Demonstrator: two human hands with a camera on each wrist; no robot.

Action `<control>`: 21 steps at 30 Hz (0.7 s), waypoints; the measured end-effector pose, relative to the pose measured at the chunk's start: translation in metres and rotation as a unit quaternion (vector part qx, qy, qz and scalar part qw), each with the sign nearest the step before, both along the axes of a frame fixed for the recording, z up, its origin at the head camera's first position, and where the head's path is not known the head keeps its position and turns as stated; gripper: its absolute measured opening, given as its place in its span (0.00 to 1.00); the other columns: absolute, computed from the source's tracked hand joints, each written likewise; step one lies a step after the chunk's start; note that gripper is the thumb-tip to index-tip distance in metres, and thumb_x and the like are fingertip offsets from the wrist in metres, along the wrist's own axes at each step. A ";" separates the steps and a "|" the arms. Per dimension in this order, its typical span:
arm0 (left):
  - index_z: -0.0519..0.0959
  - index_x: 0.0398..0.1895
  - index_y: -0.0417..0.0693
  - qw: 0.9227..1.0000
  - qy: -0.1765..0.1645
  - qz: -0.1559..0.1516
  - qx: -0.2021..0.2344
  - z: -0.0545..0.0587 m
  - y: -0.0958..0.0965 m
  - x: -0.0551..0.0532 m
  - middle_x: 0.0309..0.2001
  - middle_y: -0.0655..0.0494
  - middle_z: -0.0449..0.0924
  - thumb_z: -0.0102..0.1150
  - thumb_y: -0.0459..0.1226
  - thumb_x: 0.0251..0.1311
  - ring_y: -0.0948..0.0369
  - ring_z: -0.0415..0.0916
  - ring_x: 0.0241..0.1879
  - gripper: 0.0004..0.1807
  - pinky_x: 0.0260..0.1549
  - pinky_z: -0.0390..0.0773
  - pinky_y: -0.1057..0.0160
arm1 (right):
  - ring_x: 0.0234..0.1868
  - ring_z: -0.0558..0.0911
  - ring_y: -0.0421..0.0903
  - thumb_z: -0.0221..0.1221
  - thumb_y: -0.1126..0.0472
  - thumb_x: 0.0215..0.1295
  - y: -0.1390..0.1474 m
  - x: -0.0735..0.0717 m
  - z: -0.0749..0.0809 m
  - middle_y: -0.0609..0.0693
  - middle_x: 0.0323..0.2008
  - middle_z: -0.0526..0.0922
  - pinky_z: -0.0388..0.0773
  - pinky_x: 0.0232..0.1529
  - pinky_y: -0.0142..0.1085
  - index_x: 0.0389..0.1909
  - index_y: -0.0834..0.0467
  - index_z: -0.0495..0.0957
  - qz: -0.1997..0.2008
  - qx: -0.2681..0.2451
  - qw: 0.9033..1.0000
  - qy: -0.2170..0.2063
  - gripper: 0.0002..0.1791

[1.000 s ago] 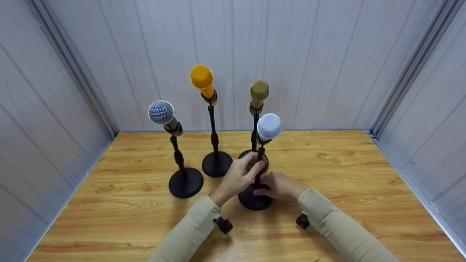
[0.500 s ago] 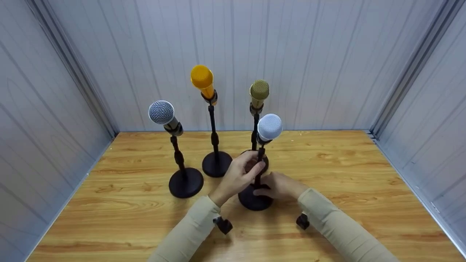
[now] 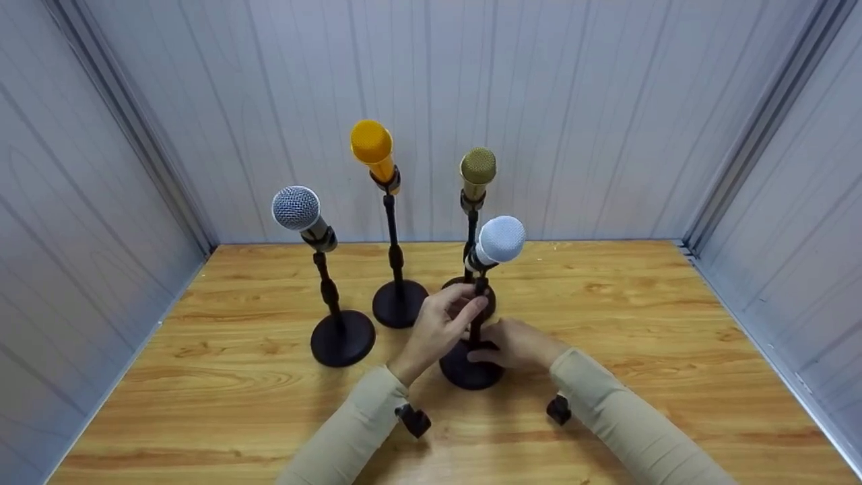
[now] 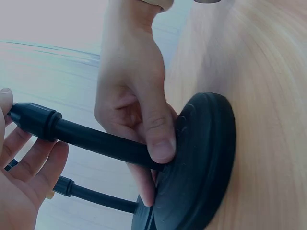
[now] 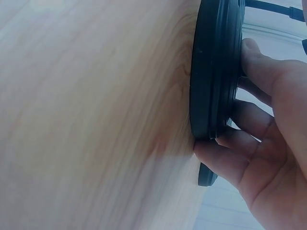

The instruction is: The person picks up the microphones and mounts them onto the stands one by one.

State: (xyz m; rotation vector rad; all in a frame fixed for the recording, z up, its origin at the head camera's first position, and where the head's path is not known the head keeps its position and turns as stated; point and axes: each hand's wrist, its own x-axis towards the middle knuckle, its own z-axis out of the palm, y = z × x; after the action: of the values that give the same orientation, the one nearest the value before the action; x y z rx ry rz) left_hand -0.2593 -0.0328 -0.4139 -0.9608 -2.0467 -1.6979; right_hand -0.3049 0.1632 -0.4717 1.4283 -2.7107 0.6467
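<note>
A white microphone [image 3: 502, 239] sits tilted to the right in the clip of a black desk stand, whose round base [image 3: 465, 374] rests on the table. My left hand [image 3: 434, 330] pinches this stand high on its pole, at the black collar [image 4: 36, 120] seen in the left wrist view. Low down, my right hand [image 3: 522, 345] grips the base, the thumb on its top beside the pole [image 4: 105, 146] and the fingers about the edge. Directly behind stands a gold microphone [image 3: 478, 167] on a similar stand, its base partly covered by the left hand.
A yellow microphone [image 3: 372, 143] on its stand is behind and left of the hands. Farther left stands a silver-headed microphone [image 3: 296, 209]. Light panel walls [image 3: 431, 81] enclose the wooden table [image 3: 606, 296] at the back and both sides.
The white microphone's head has tipped slightly down and to the right, and more of its clip shows. Both hands stay at nearly the same places on the stand.
</note>
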 end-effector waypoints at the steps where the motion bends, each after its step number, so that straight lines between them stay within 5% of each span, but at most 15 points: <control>1: 0.83 0.49 0.34 1.000 0.001 0.004 -0.003 0.000 0.000 0.000 0.41 0.47 0.85 0.59 0.30 0.71 0.48 0.84 0.35 0.09 0.36 0.84 0.58 | 0.31 0.81 0.36 0.65 0.51 0.70 0.000 0.000 0.000 0.43 0.29 0.84 0.81 0.35 0.35 0.33 0.56 0.83 0.000 -0.001 1.000 0.001 0.12; 14: 0.83 0.45 0.37 1.000 0.000 -0.019 -0.007 0.003 -0.003 0.000 0.39 0.41 0.85 0.70 0.28 0.60 0.52 0.85 0.36 0.10 0.37 0.85 0.51 | 0.32 0.79 0.38 0.64 0.52 0.71 -0.002 -0.001 -0.002 0.41 0.27 0.80 0.80 0.36 0.38 0.30 0.55 0.79 0.017 -0.001 1.000 0.017 0.13; 18: 0.80 0.49 0.31 0.997 -0.018 -0.059 -0.045 0.009 -0.008 0.000 0.42 0.42 0.85 0.62 0.26 0.66 0.50 0.84 0.40 0.10 0.39 0.84 0.52 | 0.30 0.79 0.37 0.64 0.52 0.71 -0.002 0.000 -0.001 0.41 0.26 0.80 0.79 0.33 0.36 0.29 0.54 0.79 0.007 0.001 1.000 0.011 0.13; 21: 0.77 0.55 0.34 0.992 -0.033 -0.096 -0.078 -0.001 -0.012 -0.012 0.48 0.49 0.84 0.57 0.30 0.72 0.54 0.82 0.46 0.12 0.41 0.83 0.55 | 0.30 0.80 0.37 0.64 0.52 0.71 -0.001 0.001 0.001 0.43 0.28 0.83 0.80 0.33 0.36 0.31 0.55 0.81 0.000 0.000 1.000 0.003 0.11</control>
State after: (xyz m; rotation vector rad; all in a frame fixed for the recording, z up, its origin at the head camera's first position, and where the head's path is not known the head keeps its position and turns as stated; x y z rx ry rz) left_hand -0.2714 -0.0444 -0.4146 -1.2015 -2.2199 -1.7030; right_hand -0.3036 0.1620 -0.4711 1.4274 -2.7056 0.6420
